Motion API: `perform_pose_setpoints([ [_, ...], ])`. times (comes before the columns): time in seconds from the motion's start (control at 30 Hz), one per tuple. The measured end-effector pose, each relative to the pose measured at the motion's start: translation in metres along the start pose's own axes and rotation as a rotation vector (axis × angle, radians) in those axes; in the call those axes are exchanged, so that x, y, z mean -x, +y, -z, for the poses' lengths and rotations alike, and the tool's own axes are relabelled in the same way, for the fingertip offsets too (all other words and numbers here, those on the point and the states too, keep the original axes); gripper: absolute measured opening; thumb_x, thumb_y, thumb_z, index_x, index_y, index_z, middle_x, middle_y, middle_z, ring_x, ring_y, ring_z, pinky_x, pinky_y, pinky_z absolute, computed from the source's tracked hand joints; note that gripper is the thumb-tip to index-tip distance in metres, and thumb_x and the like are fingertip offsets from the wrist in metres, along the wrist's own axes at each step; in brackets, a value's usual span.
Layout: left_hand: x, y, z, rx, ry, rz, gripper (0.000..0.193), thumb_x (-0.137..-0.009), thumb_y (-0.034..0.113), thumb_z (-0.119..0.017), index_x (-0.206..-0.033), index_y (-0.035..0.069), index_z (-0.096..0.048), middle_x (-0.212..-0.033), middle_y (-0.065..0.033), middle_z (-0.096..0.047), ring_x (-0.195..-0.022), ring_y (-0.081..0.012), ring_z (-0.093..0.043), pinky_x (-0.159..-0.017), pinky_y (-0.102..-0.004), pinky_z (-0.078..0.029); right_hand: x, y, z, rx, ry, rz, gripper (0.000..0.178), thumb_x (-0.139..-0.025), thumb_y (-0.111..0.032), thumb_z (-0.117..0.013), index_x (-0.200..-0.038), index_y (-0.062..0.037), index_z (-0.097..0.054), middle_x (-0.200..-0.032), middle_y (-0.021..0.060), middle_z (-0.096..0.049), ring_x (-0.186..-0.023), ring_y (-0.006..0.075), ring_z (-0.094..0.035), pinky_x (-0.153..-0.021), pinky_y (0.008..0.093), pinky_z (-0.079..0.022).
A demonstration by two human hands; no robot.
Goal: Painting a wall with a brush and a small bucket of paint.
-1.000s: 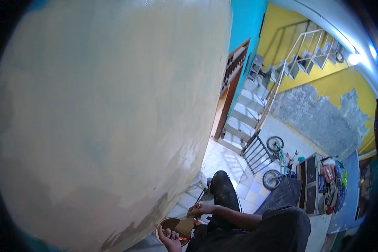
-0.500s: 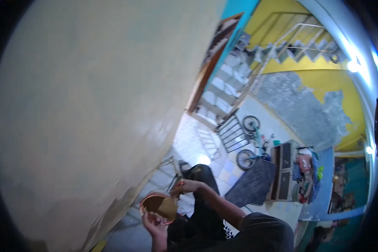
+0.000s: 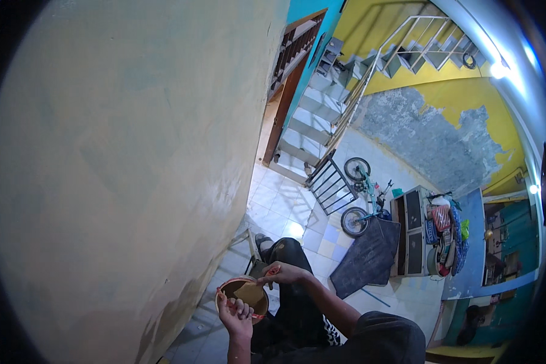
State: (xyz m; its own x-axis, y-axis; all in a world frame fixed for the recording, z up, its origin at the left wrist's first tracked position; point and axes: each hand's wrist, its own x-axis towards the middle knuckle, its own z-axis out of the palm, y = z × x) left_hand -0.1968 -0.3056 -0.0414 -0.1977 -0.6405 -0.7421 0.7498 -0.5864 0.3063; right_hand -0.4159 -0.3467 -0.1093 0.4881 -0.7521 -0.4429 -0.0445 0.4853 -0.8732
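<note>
My left hand point(image 3: 236, 316) is closed round the near-left rim of a small round tub point(image 3: 260, 298), tilted so that its brown-coated inside shows. Red marks run along the tub's rim. In my right hand point(image 3: 290, 274), at the tub's upper right edge, is a scraper point(image 3: 246, 292). Its flat, tan-smeared blade reaches into the tub, and a bit of orange-red shows at the grip. How much paste lies in the tub is hard to make out.
A tall plastered wall point(image 3: 133, 151) stands close on the left, darker and patchy low down. Ahead are stairs point(image 3: 312, 118), a leaning metal gate point(image 3: 332, 185), a small bicycle point(image 3: 367, 194), a dark mat point(image 3: 367, 252) and a cabinet point(image 3: 414, 233) piled with things.
The scraper has moved further over the tub's opening, with its blade now inside. Both hands and the tub appear slightly right and lower as the view has shifted; the picture is sharper.
</note>
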Motion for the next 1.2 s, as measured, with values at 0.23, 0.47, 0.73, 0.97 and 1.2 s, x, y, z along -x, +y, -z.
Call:
perform_pose_setpoints([
  [0.23, -0.011, -0.001, 0.025, -0.051, -0.016, 0.118, 0.037, -0.09, 0.045, -0.046, -0.066, 0.017, -0.041, -0.043, 0.0054, -0.023, -0.037, -0.0097, -0.019, -0.04, -0.0264, -0.022, 0.0, -0.005, 0.002, 0.108, -0.045, 0.001, 0.028, -0.089, -0.031, -0.059, -0.095, -0.0051, -0.068, -0.082, -0.0005, -0.066, -0.07, 0.0066, -0.056, -0.061, 0.0234, -0.046],
  [0.47, -0.031, 0.005, 0.029, 0.058, -0.153, 0.158, 0.04, -0.093, 0.044, -0.041, -0.063, 0.018, -0.037, -0.044, 0.0056, -0.021, -0.036, -0.0087, -0.018, -0.038, -0.0253, -0.02, -0.005, 0.003, 0.014, 0.038, -0.07, -0.104, 0.024, -0.087, -0.027, -0.062, -0.095, -0.0055, -0.068, -0.08, -0.0005, -0.065, -0.07, 0.0056, -0.056, -0.06, 0.0211, -0.045],
  [0.73, -0.06, -0.017, 0.043, 0.03, -0.161, 0.195, 0.041, -0.089, 0.048, -0.047, -0.066, 0.015, -0.042, -0.042, 0.0063, -0.021, -0.034, -0.0086, -0.017, -0.037, -0.0247, -0.017, -0.022, 0.02, 0.0, 0.099, -0.065, -0.21, 0.025, -0.084, -0.026, -0.065, -0.098, -0.0049, -0.068, -0.082, 0.0007, -0.066, -0.071, 0.0069, -0.059, -0.062, 0.0213, -0.047],
  [0.97, -0.053, -0.036, 0.046, -0.007, -0.199, 0.275, 0.041, -0.089, 0.049, -0.046, -0.066, 0.016, -0.043, -0.043, 0.0063, -0.023, -0.034, -0.0091, -0.017, -0.037, -0.0251, -0.017, -0.013, 0.036, 0.006, 0.099, 0.008, -0.196, 0.023, -0.083, -0.023, -0.066, -0.097, -0.0048, -0.069, -0.085, 0.001, -0.068, -0.072, 0.0048, -0.058, -0.062, 0.0204, -0.047],
  [1.2, -0.076, -0.06, 0.048, 0.03, -0.11, 0.34, 0.041, -0.086, 0.052, -0.051, -0.067, 0.016, -0.043, -0.046, 0.0046, -0.027, -0.035, -0.0096, -0.02, -0.039, -0.0253, -0.018, -0.016, 0.045, 0.014, -0.028, 0.019, -0.365, 0.021, -0.082, -0.019, -0.066, -0.094, -0.0013, -0.067, -0.083, 0.0022, -0.068, -0.073, 0.009, -0.062, -0.063, 0.0221, -0.049],
])
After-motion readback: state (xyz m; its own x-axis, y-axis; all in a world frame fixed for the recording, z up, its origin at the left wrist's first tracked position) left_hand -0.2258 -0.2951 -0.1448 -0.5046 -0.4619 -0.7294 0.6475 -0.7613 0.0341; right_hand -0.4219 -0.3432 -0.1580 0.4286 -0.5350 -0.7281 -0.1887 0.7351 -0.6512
